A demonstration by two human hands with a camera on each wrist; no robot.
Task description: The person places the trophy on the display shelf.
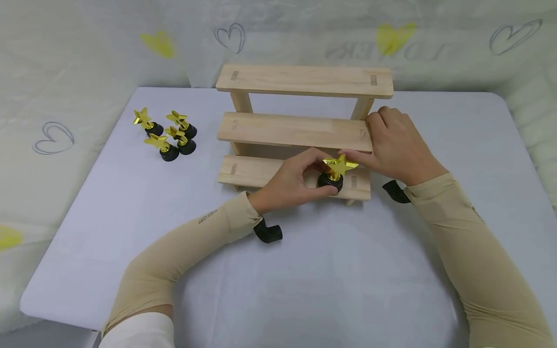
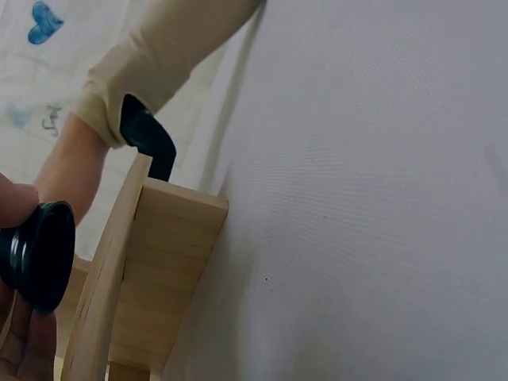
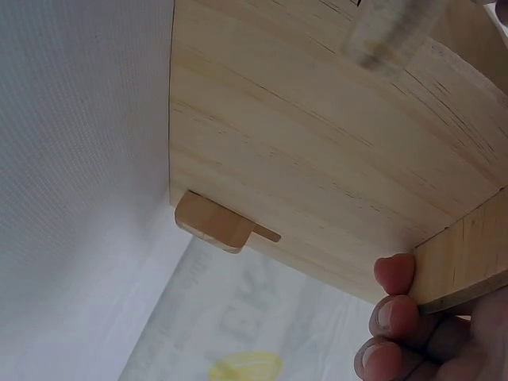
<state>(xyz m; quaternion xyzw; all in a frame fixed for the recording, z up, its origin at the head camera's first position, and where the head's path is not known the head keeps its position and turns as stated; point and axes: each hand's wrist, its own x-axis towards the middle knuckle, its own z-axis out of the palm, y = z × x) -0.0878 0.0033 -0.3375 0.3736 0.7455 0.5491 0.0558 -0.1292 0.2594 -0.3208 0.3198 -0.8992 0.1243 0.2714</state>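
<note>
A small gold star trophy [image 1: 338, 170] with a black round base is pinched between the thumb and fingers of my left hand [image 1: 298, 179], over the right end of the lowest shelf board. In the left wrist view the flat underside of its base [image 2: 54, 258] faces the camera, beside the board's edge. My right hand [image 1: 402, 145] grips the right end of the middle board of a three-tier wooden shelf [image 1: 296, 130], its thumb reaching along the front near the star. The right wrist view shows its fingertips [image 3: 389, 313] curled at the end of a board [image 3: 468, 254].
Several more gold star trophies [image 1: 168, 153] stand grouped on the white table [image 1: 278, 290], left of the shelf. A pale cloth backdrop [image 1: 278, 34] with drawn hearts hangs behind the table. A black wrist piece [image 1: 267, 232] sticks out under the left sleeve, another [image 1: 395, 192] under the right.
</note>
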